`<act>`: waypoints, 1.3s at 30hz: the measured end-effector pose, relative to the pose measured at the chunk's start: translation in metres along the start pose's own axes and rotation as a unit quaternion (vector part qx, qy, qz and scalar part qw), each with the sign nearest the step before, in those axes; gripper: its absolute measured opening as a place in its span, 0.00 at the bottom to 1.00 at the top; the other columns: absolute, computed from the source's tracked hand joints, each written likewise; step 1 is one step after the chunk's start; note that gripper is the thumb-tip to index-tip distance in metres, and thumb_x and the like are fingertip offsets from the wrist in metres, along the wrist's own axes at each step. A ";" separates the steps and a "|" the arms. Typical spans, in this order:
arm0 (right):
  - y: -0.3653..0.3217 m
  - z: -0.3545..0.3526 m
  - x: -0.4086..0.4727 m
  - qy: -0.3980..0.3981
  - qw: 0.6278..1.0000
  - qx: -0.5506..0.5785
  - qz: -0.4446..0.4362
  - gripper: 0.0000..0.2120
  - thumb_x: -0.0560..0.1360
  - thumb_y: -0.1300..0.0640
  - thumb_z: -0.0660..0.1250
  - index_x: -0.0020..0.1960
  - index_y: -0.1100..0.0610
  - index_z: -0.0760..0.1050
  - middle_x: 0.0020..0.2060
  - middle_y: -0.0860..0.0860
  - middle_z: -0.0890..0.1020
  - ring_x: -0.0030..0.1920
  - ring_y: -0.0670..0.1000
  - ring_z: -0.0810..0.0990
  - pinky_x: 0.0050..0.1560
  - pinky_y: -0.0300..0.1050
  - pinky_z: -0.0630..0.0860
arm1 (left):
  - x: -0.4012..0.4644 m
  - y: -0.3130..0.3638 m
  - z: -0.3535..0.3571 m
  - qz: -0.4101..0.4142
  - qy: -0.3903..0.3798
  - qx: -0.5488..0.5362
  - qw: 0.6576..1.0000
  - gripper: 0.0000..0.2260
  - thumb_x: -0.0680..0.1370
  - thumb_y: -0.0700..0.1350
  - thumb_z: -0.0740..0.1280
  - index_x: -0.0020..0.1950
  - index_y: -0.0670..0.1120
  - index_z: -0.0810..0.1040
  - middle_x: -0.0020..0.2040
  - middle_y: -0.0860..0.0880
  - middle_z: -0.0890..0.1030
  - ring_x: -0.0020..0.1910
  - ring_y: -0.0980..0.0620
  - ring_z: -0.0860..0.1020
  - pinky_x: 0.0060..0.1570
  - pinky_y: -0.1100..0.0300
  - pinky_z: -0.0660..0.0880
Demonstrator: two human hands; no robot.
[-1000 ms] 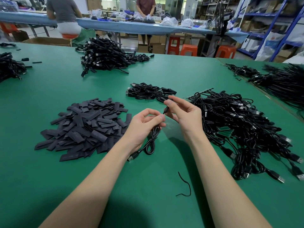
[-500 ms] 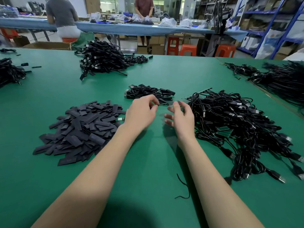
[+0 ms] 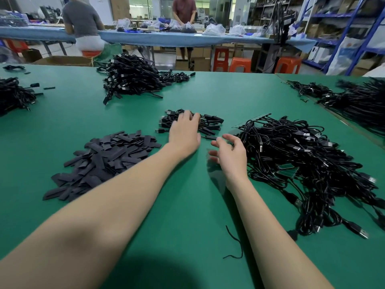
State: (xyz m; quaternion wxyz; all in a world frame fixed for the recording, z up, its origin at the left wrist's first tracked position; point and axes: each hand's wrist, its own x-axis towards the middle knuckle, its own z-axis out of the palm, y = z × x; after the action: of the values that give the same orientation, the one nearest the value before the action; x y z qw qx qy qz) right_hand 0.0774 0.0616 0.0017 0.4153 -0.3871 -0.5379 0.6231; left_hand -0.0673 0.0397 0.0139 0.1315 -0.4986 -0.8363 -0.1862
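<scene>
While the left hand (image 3: 184, 134) keeps a loose grip, fingers spread on the stack of coiled cables (image 3: 210, 122) at the middle of the tabletop (image 3: 187, 215), the right hand (image 3: 231, 153) hovers wide and empty beside the loose cable heap (image 3: 302, 155) toward the right edge. Judged: finished coils are kept apart from unsorted stock.

Green table (image 3: 187, 205), heap of flat black sleeves (image 3: 104, 161) at left, far heap of black cables (image 3: 133, 78), loose black tie (image 3: 236, 239) near front, orange stools (image 3: 239, 64), blue shelving (image 3: 333, 15) behind.

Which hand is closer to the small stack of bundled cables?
Left. The left hand touches the stack of bundled cables; the right hand hovers open, apart, just short of it.
</scene>
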 end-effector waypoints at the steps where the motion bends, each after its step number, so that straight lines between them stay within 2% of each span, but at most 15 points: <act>1: -0.001 0.000 -0.001 -0.005 1.000 -0.001 0.003 0.07 0.80 0.57 0.66 0.58 0.52 0.73 0.40 0.47 0.85 0.35 0.47 0.83 0.41 0.44 0.80 | -0.007 0.005 0.002 -0.016 0.002 -0.065 0.998 0.14 0.78 0.47 0.67 0.60 0.46 0.70 0.59 0.45 0.72 0.56 0.44 0.74 0.52 0.50 0.72; 3: -0.005 0.000 -0.002 -0.018 1.000 -0.004 0.010 0.05 0.79 0.60 0.66 0.53 0.51 0.74 0.42 0.49 0.86 0.35 0.48 0.83 0.39 0.43 0.79 | -0.020 0.016 0.006 -0.049 0.000 -0.179 0.983 0.09 0.78 0.47 0.67 0.54 0.47 0.70 0.54 0.47 0.74 0.51 0.44 0.76 0.50 0.50 0.74; 5: -0.011 -0.003 -0.002 -0.034 0.998 -0.043 0.007 0.07 0.78 0.61 0.65 0.50 0.50 0.76 0.46 0.54 0.86 0.37 0.50 0.84 0.39 0.45 0.80 | -0.032 0.025 0.011 -0.072 0.011 -0.244 0.967 0.05 0.78 0.44 0.66 0.49 0.48 0.70 0.50 0.47 0.76 0.49 0.45 0.76 0.51 0.48 0.75; 7: -0.022 -0.007 0.001 -0.058 0.987 -0.147 -0.031 0.08 0.78 0.60 0.63 0.48 0.48 0.77 0.46 0.55 0.86 0.39 0.52 0.84 0.48 0.52 0.83 | -0.043 0.028 0.016 -0.081 0.026 -0.289 0.953 0.02 0.78 0.43 0.65 0.47 0.47 0.72 0.47 0.47 0.78 0.45 0.45 0.77 0.49 0.47 0.76; 9: -0.038 -0.009 0.003 -0.096 0.953 -0.274 -0.091 0.09 0.77 0.58 0.63 0.45 0.48 0.79 0.43 0.52 0.86 0.41 0.51 0.84 0.55 0.55 0.81 | -0.051 0.027 0.017 -0.077 0.032 -0.318 0.944 0.04 0.78 0.45 0.65 0.46 0.46 0.74 0.44 0.47 0.80 0.43 0.44 0.77 0.47 0.47 0.77; 11: -0.055 -0.011 0.004 -0.101 0.909 -0.375 -0.149 0.09 0.77 0.56 0.63 0.45 0.48 0.82 0.43 0.47 0.86 0.45 0.51 0.84 0.55 0.51 0.80 | -0.053 0.025 0.015 -0.065 0.031 -0.323 0.944 0.06 0.78 0.48 0.66 0.45 0.46 0.74 0.43 0.47 0.79 0.41 0.44 0.76 0.45 0.47 0.77; 14: -0.075 -0.019 0.009 -0.045 0.862 -0.466 -0.193 0.08 0.77 0.53 0.64 0.49 0.47 0.82 0.46 0.46 0.85 0.50 0.52 0.83 0.55 0.51 0.80 | -0.052 0.029 0.013 -0.043 0.030 -0.286 0.957 0.06 0.79 0.48 0.65 0.46 0.47 0.73 0.43 0.50 0.76 0.42 0.47 0.75 0.47 0.49 0.76; 18: -0.091 -0.028 0.041 -0.004 0.783 -0.607 -0.135 0.14 0.76 0.52 0.66 0.60 0.53 0.78 0.57 0.54 0.81 0.63 0.59 0.75 0.53 0.49 0.73 | -0.051 0.034 0.015 -0.016 0.030 -0.220 0.975 0.07 0.80 0.50 0.64 0.46 0.47 0.72 0.43 0.51 0.75 0.46 0.48 0.74 0.49 0.52 0.72; 21: -0.086 -0.030 0.061 0.015 0.737 -0.672 -0.077 0.20 0.75 0.47 0.68 0.62 0.57 0.74 0.61 0.57 0.79 0.69 0.61 0.68 0.62 0.54 0.68 | -0.050 0.034 0.017 -0.010 0.024 -0.196 0.980 0.08 0.80 0.51 0.64 0.47 0.48 0.72 0.44 0.51 0.76 0.47 0.48 0.73 0.48 0.53 0.70; 24: -0.071 -0.034 0.074 0.039 0.724 -0.688 -0.039 0.34 0.73 0.41 0.70 0.70 0.59 0.67 0.65 0.59 0.77 0.72 0.62 0.66 0.67 0.57 0.65 | -0.050 0.033 0.018 -0.016 0.022 -0.200 0.979 0.07 0.80 0.51 0.64 0.47 0.48 0.72 0.44 0.52 0.76 0.47 0.48 0.73 0.48 0.54 0.69; 26: -0.069 -0.032 0.079 0.050 0.721 -0.690 -0.040 0.37 0.72 0.41 0.71 0.72 0.60 0.64 0.65 0.59 0.77 0.71 0.62 0.67 0.67 0.57 0.65 | -0.049 0.033 0.018 -0.021 0.020 -0.206 0.978 0.07 0.80 0.51 0.64 0.47 0.48 0.73 0.44 0.52 0.76 0.47 0.48 0.73 0.48 0.53 0.71; 33: -0.073 -0.026 0.084 0.045 0.732 -0.679 -0.029 0.36 0.72 0.48 0.70 0.74 0.60 0.60 0.64 0.60 0.77 0.71 0.63 0.67 0.67 0.58 0.65 | -0.047 0.031 0.021 -0.028 0.013 -0.217 0.976 0.07 0.79 0.50 0.64 0.45 0.49 0.73 0.42 0.52 0.76 0.46 0.49 0.75 0.47 0.52 0.73; 36: -0.067 -0.030 0.081 0.072 0.744 -0.660 -0.069 0.31 0.71 0.49 0.71 0.69 0.58 0.64 0.58 0.59 0.79 0.68 0.62 0.69 0.64 0.57 0.66 | -0.046 0.031 0.021 -0.026 0.015 -0.221 0.975 0.06 0.79 0.50 0.65 0.45 0.49 0.73 0.42 0.53 0.76 0.45 0.49 0.75 0.47 0.52 0.74; 39: -0.064 -0.033 0.077 0.107 0.773 -0.615 -0.112 0.24 0.69 0.56 0.69 0.62 0.57 0.66 0.54 0.57 0.80 0.64 0.61 0.70 0.60 0.56 0.66 | -0.045 0.031 0.022 -0.026 0.016 -0.222 0.975 0.06 0.79 0.50 0.65 0.45 0.49 0.73 0.42 0.52 0.77 0.45 0.48 0.75 0.47 0.51 0.74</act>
State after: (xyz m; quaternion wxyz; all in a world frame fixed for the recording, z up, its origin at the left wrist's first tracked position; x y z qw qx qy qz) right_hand 0.0868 0.1500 0.0590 0.2098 -0.5612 -0.7981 0.0631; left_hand -0.0197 0.0276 -0.0190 0.0264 -0.4899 -0.7848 -0.3787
